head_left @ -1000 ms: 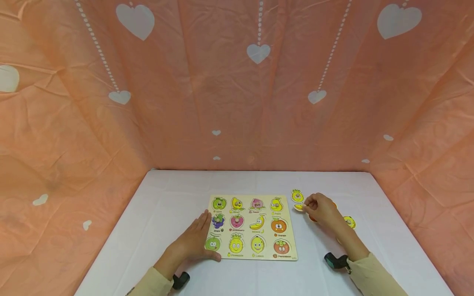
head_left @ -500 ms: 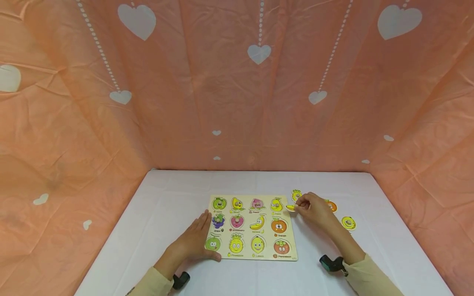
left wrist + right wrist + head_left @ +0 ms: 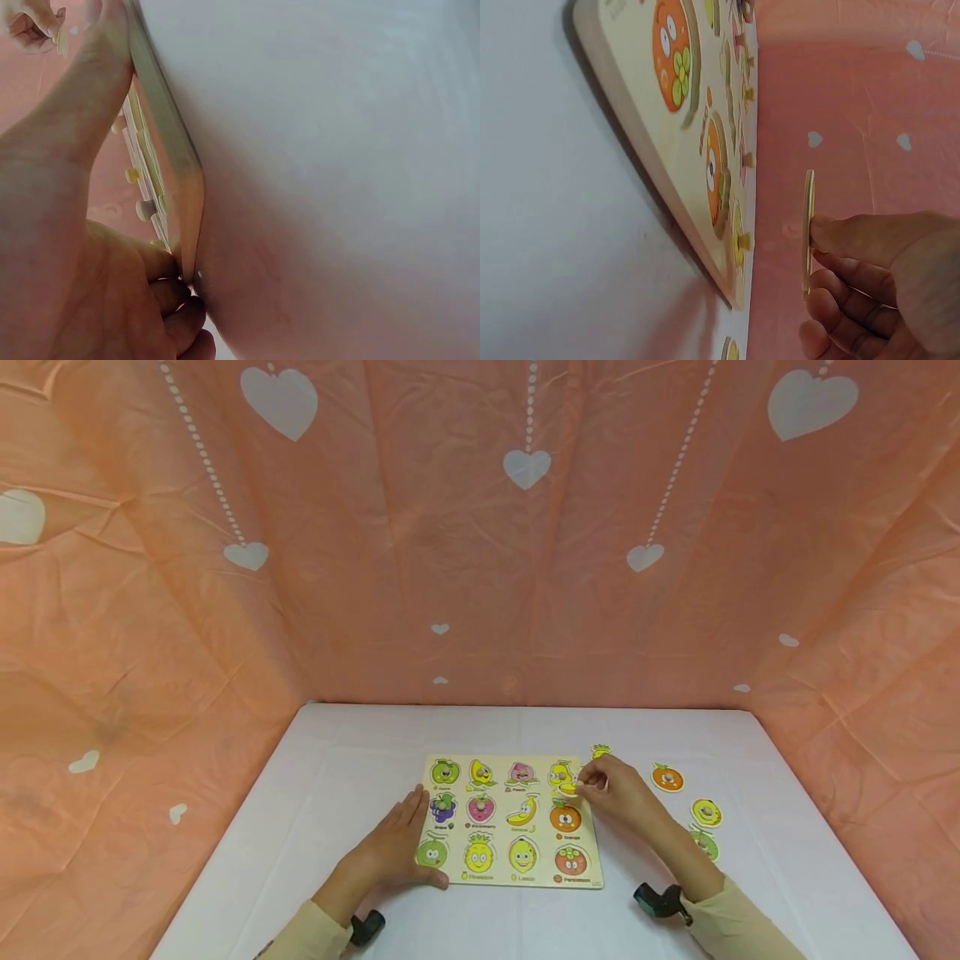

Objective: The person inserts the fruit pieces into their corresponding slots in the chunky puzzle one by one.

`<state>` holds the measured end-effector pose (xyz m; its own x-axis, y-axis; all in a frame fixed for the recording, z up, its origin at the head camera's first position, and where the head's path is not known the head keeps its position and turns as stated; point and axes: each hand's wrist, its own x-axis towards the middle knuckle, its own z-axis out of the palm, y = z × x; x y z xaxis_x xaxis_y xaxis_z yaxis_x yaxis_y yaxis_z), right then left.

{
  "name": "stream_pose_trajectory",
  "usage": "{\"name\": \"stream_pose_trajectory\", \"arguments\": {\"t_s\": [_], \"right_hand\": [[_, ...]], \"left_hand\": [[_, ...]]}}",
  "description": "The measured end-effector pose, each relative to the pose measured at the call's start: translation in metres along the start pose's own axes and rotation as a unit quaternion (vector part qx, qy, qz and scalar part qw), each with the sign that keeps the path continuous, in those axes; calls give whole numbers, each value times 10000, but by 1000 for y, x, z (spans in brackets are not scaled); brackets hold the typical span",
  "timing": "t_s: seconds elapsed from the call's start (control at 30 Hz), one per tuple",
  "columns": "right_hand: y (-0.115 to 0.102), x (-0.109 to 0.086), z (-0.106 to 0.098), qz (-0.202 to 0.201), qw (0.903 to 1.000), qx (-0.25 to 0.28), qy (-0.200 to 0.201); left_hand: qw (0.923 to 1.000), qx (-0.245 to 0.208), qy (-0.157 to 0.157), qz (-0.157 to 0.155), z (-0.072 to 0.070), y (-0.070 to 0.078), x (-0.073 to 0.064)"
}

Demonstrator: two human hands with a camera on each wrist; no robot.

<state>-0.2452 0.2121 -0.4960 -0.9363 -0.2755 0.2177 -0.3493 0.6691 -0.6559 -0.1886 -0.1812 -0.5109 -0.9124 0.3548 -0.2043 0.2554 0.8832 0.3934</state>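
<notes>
Right grip (image 3: 621, 792) pinches the banana piece (image 3: 567, 790) between fingertips, above the puzzle board (image 3: 545, 860); left grip (image 3: 392, 850), fingers extended, touches the board.

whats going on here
A person is working with a wooden fruit puzzle. The left hand rests at the left side of the board, while the right hand pinches a thin yellow piece above the board's far right part, not set down. Apple and strawberry pieces are among those already in place. Orange, round yellow and green pieces lie on the table to the right; a pineapple piece is partly hidden behind the right hand.
</notes>
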Motion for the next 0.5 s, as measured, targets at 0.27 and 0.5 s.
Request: {"name": "stream_pose_trajectory", "arguments": {"t_s": [0.27,0.5], "right_hand": [[-7,0,9,-170,9996,97,-192],[-14,2,19,-27,9991,169,-383]], "left_hand": [[10000,80,-14,31,-2,1,0],[9999,104,23,-1,-2,3,-1]]}}
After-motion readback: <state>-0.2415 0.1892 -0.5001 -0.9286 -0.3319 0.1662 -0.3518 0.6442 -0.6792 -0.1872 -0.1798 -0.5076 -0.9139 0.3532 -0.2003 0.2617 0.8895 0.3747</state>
